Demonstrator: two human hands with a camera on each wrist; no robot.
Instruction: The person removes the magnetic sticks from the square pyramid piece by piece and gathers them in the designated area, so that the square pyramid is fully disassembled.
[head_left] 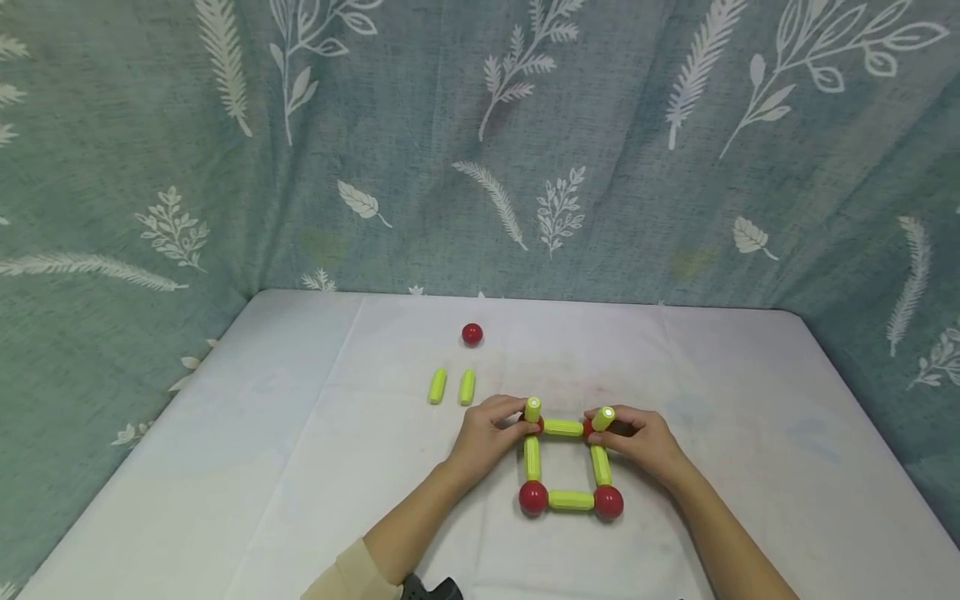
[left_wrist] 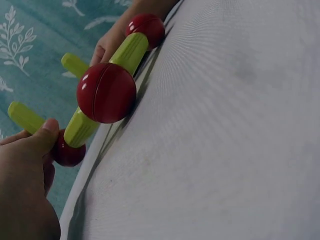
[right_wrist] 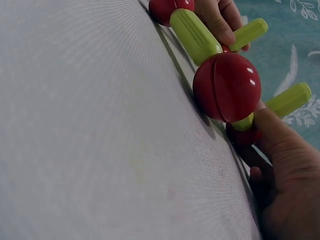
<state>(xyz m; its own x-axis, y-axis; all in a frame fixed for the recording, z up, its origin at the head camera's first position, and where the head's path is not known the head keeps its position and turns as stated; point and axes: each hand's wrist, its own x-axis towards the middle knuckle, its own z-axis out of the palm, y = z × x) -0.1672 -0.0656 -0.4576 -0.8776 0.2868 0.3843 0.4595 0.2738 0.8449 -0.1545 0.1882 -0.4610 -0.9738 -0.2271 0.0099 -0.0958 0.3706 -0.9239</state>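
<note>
A flat square of green rods (head_left: 571,500) and red balls (head_left: 533,497) lies on the white table (head_left: 300,467). At its far left corner my left hand (head_left: 523,418) pinches an upright green rod (head_left: 532,409) standing on the corner ball (left_wrist: 67,152). My right hand (head_left: 604,427) does the same at the far right corner, holding a slightly tilted upright rod (head_left: 602,417) on its ball (right_wrist: 243,135). The left wrist view shows the near left ball (left_wrist: 106,92) close up. In the right wrist view the near right ball (right_wrist: 227,86) fills the middle.
Two loose green rods (head_left: 437,386) (head_left: 467,387) lie side by side left of the square, with a loose red ball (head_left: 472,334) behind them. A leaf-patterned teal cloth (head_left: 480,150) hangs behind and beside the table.
</note>
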